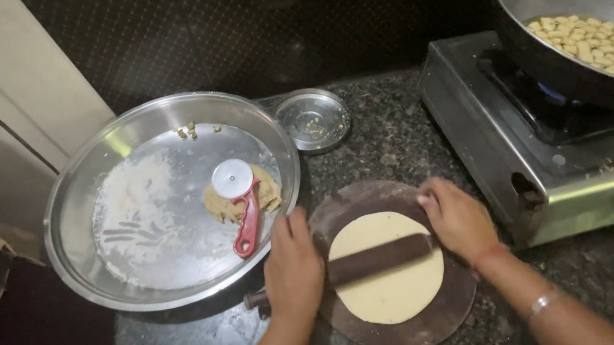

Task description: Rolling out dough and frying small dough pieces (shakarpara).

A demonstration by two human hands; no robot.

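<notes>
Matt wooden rolling pin [377, 259], glossy steel tray [75, 209]

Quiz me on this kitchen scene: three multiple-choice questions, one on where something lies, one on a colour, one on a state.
1. Where does the pastry wheel lie?
A. on the stove
B. in the big steel tray
C. on the round board

2. What colour is the wheel's handle?
A. red
B. blue
C. green

3. How is the dough on the round board?
A. a ball
B. cut into strips
C. rolled flat

Answers:
1. B, it rests on a lump of dough inside the tray.
2. A, the handle is plainly red.
3. C, it is a thin disc under the rolling pin, which both hands press.
</notes>
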